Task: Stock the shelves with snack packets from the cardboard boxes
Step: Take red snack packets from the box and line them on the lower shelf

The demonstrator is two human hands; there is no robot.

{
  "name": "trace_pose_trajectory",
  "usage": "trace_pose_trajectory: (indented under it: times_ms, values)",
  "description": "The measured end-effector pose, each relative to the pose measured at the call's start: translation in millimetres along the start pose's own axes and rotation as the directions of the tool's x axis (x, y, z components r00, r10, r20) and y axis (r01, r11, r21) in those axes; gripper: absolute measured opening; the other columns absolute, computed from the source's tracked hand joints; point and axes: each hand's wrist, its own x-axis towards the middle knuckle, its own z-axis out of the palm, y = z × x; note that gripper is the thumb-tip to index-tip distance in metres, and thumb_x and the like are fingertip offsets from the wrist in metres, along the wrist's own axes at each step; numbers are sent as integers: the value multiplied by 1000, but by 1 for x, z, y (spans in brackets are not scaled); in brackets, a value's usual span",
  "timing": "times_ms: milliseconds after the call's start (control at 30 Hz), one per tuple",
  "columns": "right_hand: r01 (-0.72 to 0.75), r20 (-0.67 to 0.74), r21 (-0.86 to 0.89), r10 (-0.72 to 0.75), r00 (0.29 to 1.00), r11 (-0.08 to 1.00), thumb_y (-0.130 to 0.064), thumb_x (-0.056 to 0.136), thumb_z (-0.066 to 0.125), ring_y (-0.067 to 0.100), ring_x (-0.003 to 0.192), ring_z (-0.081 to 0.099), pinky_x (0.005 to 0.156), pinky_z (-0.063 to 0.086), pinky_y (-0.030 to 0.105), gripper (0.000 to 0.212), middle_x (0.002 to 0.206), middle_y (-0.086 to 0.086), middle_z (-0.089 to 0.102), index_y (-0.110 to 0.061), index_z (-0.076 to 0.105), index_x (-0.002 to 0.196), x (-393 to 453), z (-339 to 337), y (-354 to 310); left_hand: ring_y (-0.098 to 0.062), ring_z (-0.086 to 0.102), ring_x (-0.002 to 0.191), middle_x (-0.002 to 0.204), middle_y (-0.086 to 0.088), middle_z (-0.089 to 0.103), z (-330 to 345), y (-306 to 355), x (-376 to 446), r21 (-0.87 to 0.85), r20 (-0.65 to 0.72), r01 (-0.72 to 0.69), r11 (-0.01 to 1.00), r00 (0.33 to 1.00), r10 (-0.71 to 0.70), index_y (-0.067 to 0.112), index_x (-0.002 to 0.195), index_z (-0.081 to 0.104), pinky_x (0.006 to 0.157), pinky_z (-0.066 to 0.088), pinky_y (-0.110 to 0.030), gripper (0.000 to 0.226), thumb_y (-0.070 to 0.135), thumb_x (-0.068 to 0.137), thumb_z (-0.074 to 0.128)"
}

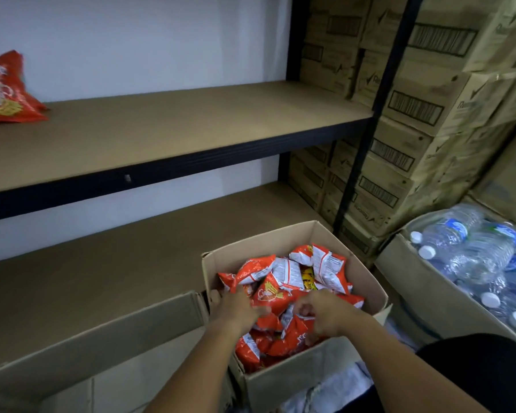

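Down low, both hands reach into an open cardboard box point(295, 380) heaped with red and white snack packets point(283, 293). The left hand point(236, 311) lies on the pile by the box's left wall, its fingers point(258, 310) pressed against a packet; motion blur hides whether they actually grip it. The right hand point(319, 314) is curled, its fingers point(306, 310) bunched together and pinching the crinkled edge of a packet near the middle of the heap. The box stands just in front of the bare lower shelf point(87, 281). On the upper shelf point(167, 126), far left, a few red packets point(3, 90) lie in a small pile. To the right stands a carton of water bottles point(471, 257), with stacked brown cartons point(423, 114) behind it.
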Motion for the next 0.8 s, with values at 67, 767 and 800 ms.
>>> trace_pose_trajectory:
  times_ms: [67,767,800]
  values:
    - [6,14,-62,-5,1000,998,-19,66,87,18,109,61,92,51,29,58,121,-1,65,-27,65,119,3,6,4,-39,19,144,156,-18,24,4,5,-1,59,65,16,998,998,-20,25,153,24,117,24,-42,102,61,73,76]
    - [119,-227,487,-6,974,865,-28,73,87,17,113,62,99,53,40,61,121,5,66,-18,58,126,-16,-43,-16,-15,69,88,102,-3,64,-49,-39,-7,-616,-367,-318,721,925,94,34,83,73,80,56,-28,53,30,37,99]
    - [142,-245,499,-18,969,855,-32,73,87,17,112,63,98,53,40,61,121,4,67,-21,59,126,-18,-46,-20,-14,68,88,102,-3,63,-54,-42,-12,-627,-391,-326,707,917,76,33,82,72,78,55,-25,52,31,37,100]
